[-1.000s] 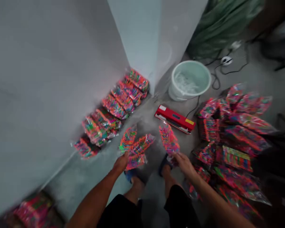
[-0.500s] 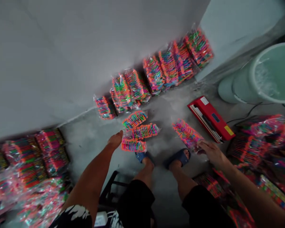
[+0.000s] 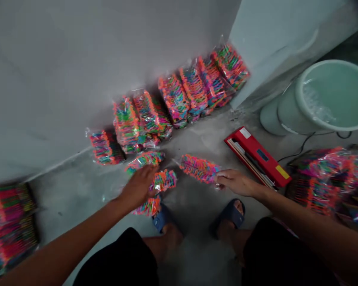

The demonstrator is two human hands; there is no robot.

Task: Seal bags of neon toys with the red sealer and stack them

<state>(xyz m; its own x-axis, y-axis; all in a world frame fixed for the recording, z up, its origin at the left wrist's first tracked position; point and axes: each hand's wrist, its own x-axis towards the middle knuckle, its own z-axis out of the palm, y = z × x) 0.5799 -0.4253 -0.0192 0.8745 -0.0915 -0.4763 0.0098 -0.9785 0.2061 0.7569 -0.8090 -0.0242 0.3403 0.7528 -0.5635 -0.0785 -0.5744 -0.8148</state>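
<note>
My right hand (image 3: 234,182) is closed on the near end of a clear bag of neon orange, pink and blue pieces (image 3: 200,169), which slants away to the left. On the left, three similar bags fan out from my left hand (image 3: 140,184): an upper bag (image 3: 147,159), a middle bag (image 3: 166,180) and a lower bag (image 3: 149,206). That hand appears closed on their gathered ends, though its fingers are partly hidden and blurred. The lower bag overlaps the view of my left blue slipper (image 3: 162,218). What the small pieces are I cannot make out.
Along the grey wall stands a row of filled bags (image 3: 171,97). A red box file (image 3: 258,155) lies on the concrete floor, near a pale green bucket (image 3: 301,93) and a thin cable. More bags are piled at right (image 3: 319,186) and left (image 3: 12,226).
The view has shifted, so the wall bags appear farther left. My right hand has brought its bag leftward, closer to the other bags. My left hand now covers more of its bags.
</note>
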